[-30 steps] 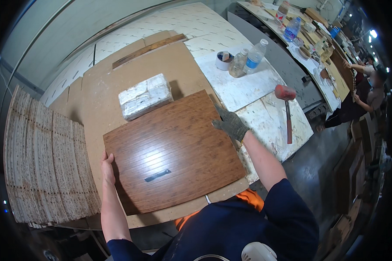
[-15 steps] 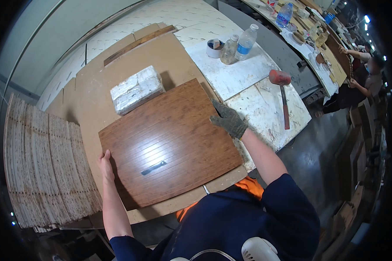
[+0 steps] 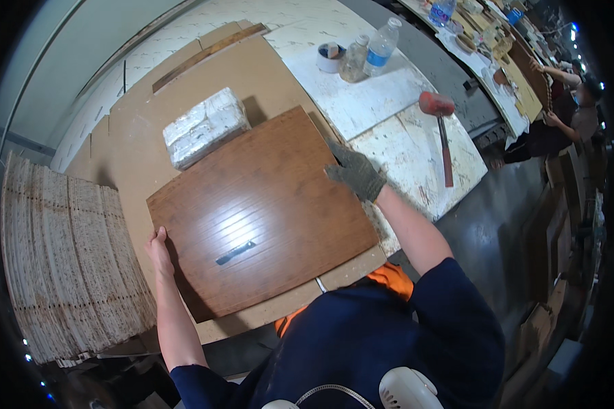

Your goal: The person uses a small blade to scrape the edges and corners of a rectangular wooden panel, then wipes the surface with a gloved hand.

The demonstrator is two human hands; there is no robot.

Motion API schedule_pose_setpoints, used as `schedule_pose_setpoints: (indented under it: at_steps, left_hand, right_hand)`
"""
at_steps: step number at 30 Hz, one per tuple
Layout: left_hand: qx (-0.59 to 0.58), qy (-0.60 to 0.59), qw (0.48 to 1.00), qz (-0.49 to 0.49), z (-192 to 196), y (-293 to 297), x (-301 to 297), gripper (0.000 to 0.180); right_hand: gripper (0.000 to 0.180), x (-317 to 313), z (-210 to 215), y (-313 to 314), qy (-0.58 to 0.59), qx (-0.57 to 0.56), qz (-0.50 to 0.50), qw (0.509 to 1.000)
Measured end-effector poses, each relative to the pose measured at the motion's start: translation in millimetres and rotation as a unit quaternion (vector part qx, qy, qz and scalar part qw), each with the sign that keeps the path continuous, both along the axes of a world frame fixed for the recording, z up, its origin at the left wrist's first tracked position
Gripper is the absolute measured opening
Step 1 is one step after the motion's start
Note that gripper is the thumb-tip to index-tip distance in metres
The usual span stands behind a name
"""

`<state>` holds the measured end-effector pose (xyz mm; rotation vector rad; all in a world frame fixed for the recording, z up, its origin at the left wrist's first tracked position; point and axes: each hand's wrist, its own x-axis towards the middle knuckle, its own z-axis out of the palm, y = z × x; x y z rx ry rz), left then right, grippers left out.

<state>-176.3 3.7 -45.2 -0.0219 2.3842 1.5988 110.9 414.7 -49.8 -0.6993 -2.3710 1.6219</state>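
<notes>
A brown wood-grain panel (image 3: 273,204) with fine parallel grooves and a small dark strip (image 3: 236,253) on its face lies in front of me, over the cardboard-covered table. My bare left hand (image 3: 158,251) grips its left edge, thumb at the top side and the other fingers partly hidden. On the opposite edge my right hand (image 3: 357,174), in a dark work glove, holds the panel with the thumb on the face; its fingertips are hard to see. Just beyond the panel's far edge sits a block wrapped in silvery-white film or tape (image 3: 207,127).
A tall stack of thin pale boards (image 3: 75,252) stands at the left. On the white boards at right lie a red-headed mallet (image 3: 446,150), two plastic bottles (image 3: 382,48) and a small tub (image 3: 330,60). A co-worker (image 3: 566,116) is at another cluttered table, far right.
The whole view has shifted a little, so things sit slightly higher in it. Both hands keep their hold on the panel, which shows no clear movement over the table.
</notes>
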Motion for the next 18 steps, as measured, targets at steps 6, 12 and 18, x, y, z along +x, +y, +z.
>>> schedule_pose_setpoints:
  at_steps: [6, 12, 18]
  left_hand:
    - [0.062, 0.009, 0.998, -0.001, -4.8, -2.6, 0.9, 0.043]
    - [0.015, 0.055, 0.998, 0.028, 21.3, 17.1, 21.6, 0.033]
    - [0.003, 0.099, 0.994, 0.04, 9.6, 5.2, 13.5, 0.019]
  right_hand:
    - [0.052, 18.1, 6.7, 5.1, 0.101, -0.209, -0.064, 0.97]
    - [0.054, 77.9, 14.4, -26.2, 0.045, -0.186, -0.065, 0.979]
    - [0.07, 94.9, 31.0, -61.2, 0.029, -0.124, -0.03, 0.991]
